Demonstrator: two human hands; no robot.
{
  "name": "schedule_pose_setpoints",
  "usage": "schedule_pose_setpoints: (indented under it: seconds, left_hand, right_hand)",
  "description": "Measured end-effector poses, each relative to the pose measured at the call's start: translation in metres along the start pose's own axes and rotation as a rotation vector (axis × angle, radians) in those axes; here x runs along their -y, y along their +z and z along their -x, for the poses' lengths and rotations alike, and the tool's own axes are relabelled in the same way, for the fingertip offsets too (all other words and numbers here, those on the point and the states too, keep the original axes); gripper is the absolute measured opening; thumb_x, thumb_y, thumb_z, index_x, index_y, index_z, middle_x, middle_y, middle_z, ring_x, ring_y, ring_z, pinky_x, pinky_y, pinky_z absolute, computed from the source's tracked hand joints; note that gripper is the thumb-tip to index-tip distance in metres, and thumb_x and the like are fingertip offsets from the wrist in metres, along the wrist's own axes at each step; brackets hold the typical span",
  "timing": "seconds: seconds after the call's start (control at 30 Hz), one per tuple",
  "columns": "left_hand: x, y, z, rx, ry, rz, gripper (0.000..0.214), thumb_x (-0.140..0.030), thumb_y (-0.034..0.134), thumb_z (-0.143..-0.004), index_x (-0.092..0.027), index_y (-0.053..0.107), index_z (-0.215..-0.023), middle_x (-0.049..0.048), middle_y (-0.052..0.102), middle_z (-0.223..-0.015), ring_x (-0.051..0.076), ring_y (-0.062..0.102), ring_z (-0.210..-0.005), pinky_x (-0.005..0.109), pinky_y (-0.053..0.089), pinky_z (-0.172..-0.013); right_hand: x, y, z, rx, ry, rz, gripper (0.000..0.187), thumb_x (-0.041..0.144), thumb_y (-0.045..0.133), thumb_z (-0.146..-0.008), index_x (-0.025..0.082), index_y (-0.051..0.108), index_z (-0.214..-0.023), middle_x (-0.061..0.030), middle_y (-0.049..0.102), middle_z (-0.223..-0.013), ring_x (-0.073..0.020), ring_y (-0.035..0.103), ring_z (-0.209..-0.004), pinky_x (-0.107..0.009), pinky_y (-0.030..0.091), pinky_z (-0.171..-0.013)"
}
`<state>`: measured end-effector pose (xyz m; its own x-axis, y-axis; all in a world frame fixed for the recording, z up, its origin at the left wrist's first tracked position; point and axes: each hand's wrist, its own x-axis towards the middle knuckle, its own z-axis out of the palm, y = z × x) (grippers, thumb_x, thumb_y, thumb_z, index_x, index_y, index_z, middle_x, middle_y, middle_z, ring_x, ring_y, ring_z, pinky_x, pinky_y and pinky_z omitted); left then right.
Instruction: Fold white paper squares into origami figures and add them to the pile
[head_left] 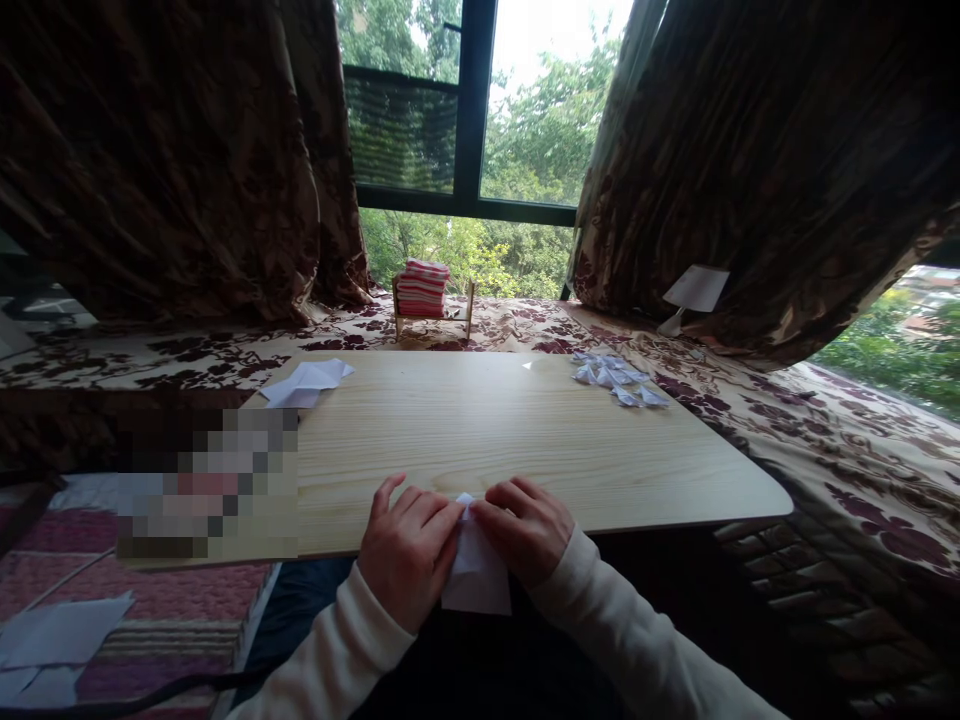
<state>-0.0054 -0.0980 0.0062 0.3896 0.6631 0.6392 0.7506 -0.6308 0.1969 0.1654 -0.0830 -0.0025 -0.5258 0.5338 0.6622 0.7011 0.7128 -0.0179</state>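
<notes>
Two hands (411,540) (526,528) pinch paper (478,578) overhanging the near table edge (660,518).

Left hand (409,545) and right hand (529,525) nearly meet, backs upward, each apparently pinching.

Dim backlight from the window (470,130), glaring white sky (559,40), deeply shadowed curtains (165,150), soft sheen across the tabletop (465,425)

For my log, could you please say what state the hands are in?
Left hand: closed, holding the white paper.
Right hand: closed, holding the same white paper.
</notes>
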Motion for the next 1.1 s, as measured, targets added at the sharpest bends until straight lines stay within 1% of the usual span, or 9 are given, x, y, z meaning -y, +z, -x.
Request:
schedule_pose_setpoints:
  seconds: [0.1, 0.27, 0.4, 0.57, 0.7, 0.8, 0.87, 0.97, 1.1]
  left_hand:
    - [-0.001, 0.001, 0.001, 0.006, -0.007, -0.029, 0.017, -0.018, 0.046, -0.080, -0.020, 0.063, -0.085, 0.0012, 0.063, -0.075, 0.017, 0.055, -0.075, 0.046, 0.029, -0.092]
    - [0.000, 0.001, 0.003, 0.025, -0.015, -0.035, 0.018, -0.018, 0.046, -0.080, -0.021, 0.064, -0.082, 0.0015, 0.061, -0.075, 0.017, 0.054, -0.076, 0.046, 0.028, -0.092]
    - [0.002, 0.000, 0.005, 0.026, -0.043, -0.008, 0.017, -0.018, 0.048, -0.079, -0.022, 0.064, -0.082, 0.0010, 0.061, -0.075, 0.017, 0.054, -0.077, 0.046, 0.028, -0.092]
    - [0.004, -0.003, 0.007, 0.022, -0.068, 0.052, 0.017, -0.016, 0.050, -0.078, -0.025, 0.064, -0.083, -0.0006, 0.063, -0.079, 0.016, 0.054, -0.078, 0.045, 0.027, -0.092]
    - [0.008, -0.007, 0.009, 0.003, -0.109, 0.079, 0.014, -0.018, 0.051, -0.076, -0.023, 0.063, -0.083, 0.0011, 0.062, -0.081, 0.017, 0.054, -0.080, 0.041, 0.033, -0.087]
    - [0.010, -0.009, 0.009, 0.008, -0.178, 0.037, 0.010, -0.023, 0.054, -0.073, -0.021, 0.062, -0.079, 0.0033, 0.060, -0.082, 0.019, 0.053, -0.082, 0.038, 0.037, -0.081]
    - [0.008, -0.009, 0.008, 0.041, -0.221, 0.009, 0.006, -0.023, 0.056, -0.071, -0.020, 0.061, -0.074, 0.0032, 0.059, -0.081, 0.020, 0.051, -0.082, 0.038, 0.037, -0.079]
    - [0.002, -0.009, 0.005, 0.096, -0.251, -0.002, 0.003, -0.021, 0.057, -0.069, -0.020, 0.059, -0.070, 0.0028, 0.057, -0.079, 0.021, 0.050, -0.083, 0.039, 0.037, -0.079]
    - [-0.002, -0.007, 0.002, 0.099, -0.211, -0.012, 0.009, -0.020, 0.054, -0.071, -0.021, 0.061, -0.076, 0.0032, 0.056, -0.081, 0.021, 0.049, -0.082, 0.038, 0.037, -0.077]
  right_hand:
    - [0.000, 0.001, 0.000, -0.022, -0.009, 0.022, 0.016, 0.015, 0.048, -0.081, 0.020, 0.063, -0.080, -0.0027, 0.057, -0.066, -0.0136, 0.045, -0.064, -0.025, 0.036, -0.060]
    - [0.001, -0.002, 0.000, 0.017, 0.010, 0.034, 0.013, 0.016, 0.051, -0.079, 0.020, 0.062, -0.074, -0.0028, 0.056, -0.067, -0.0136, 0.045, -0.064, -0.025, 0.035, -0.059]
    - [0.002, -0.007, 0.000, 0.041, 0.013, 0.028, 0.012, 0.017, 0.051, -0.077, 0.019, 0.060, -0.069, -0.0031, 0.055, -0.068, -0.0137, 0.046, -0.066, -0.025, 0.035, -0.058]
    - [0.003, -0.008, 0.001, 0.058, 0.017, 0.026, 0.013, 0.020, 0.049, -0.077, 0.019, 0.061, -0.071, -0.0037, 0.054, -0.070, -0.0147, 0.046, -0.067, -0.026, 0.035, -0.059]
    - [0.002, -0.007, 0.003, 0.028, 0.028, -0.002, 0.013, 0.018, 0.049, -0.076, 0.019, 0.061, -0.070, -0.0037, 0.054, -0.069, -0.0143, 0.045, -0.067, -0.026, 0.036, -0.059]
    - [0.001, -0.007, 0.003, 0.008, 0.035, -0.037, 0.014, 0.018, 0.050, -0.076, 0.020, 0.063, -0.073, -0.0037, 0.055, -0.071, -0.0143, 0.046, -0.067, -0.026, 0.037, -0.059]
    - [0.001, -0.006, 0.002, 0.017, 0.058, -0.075, 0.014, 0.019, 0.050, -0.076, 0.020, 0.064, -0.073, -0.0043, 0.056, -0.073, -0.0146, 0.047, -0.068, -0.026, 0.038, -0.060]
    - [0.001, -0.004, -0.002, 0.053, 0.140, -0.145, 0.014, 0.020, 0.051, -0.076, 0.020, 0.064, -0.071, -0.0052, 0.057, -0.078, -0.0148, 0.048, -0.070, -0.026, 0.041, -0.061]
    - [-0.003, -0.002, -0.007, 0.127, 0.193, -0.210, 0.014, 0.017, 0.052, -0.075, 0.019, 0.065, -0.071, -0.0052, 0.059, -0.079, -0.0148, 0.050, -0.072, -0.025, 0.044, -0.063]
